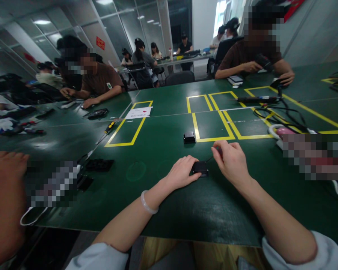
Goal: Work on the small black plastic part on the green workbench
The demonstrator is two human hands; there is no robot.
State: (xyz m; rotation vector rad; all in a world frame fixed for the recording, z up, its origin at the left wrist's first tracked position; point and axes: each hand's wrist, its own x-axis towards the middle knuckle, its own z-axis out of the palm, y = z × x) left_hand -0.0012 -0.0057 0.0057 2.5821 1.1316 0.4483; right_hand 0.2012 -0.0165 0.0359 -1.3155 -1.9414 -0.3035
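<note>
My left hand (181, 173) grips a small black box (200, 167) against the green table top, thumb on its near side and fingers along its far left side. My right hand (232, 159) is closed in a pinch just right of the box. A thin dark rod (210, 159) runs from those fingers to the box's upper right edge; its kind cannot be made out, and its other end is hidden in the hand. A second small black box (189, 137) stands on the table beyond my hands.
Yellow tape outlines (214, 140) mark the green table (163, 210). A screwdriver (109, 127) and a paper sheet (138, 113) lie left. A black pen-like tool (257, 99) and cables (293, 116) lie right. A co-worker's arm (7, 202) is at far left; others sit opposite.
</note>
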